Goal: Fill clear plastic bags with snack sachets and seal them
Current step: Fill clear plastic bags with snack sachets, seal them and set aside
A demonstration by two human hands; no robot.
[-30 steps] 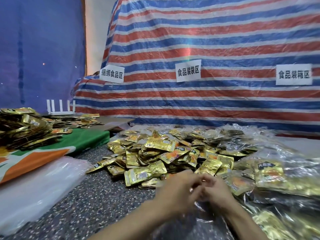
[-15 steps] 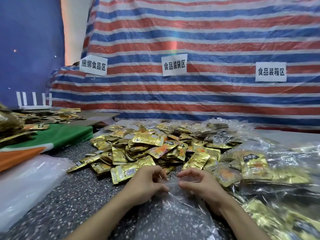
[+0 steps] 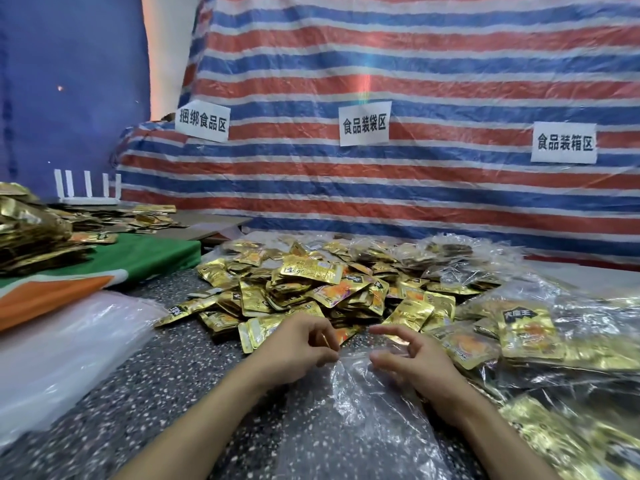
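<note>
Currently one empty clear bag (image 3: 363, 427) is lying on the table (image 3: 156, 393), mouth between two hands. Fingers of the left hand (image 3: 301, 344) are curling at its rim, grip unclear; the right hand (image 3: 415, 365) is hovering with fingers spread, pinching nothing. One sachet heap (image 3: 311, 289), uncountable, is sitting behind. Three paper labels (image 3: 364, 123) are hanging on the tarp (image 3: 415, 64).

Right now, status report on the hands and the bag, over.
Left hand: fingers curled at the bag mouth, grip unclear. Right hand open, thumb on the bag. Bag empty, flat on the table. Sachet pile just beyond the hands.
</note>
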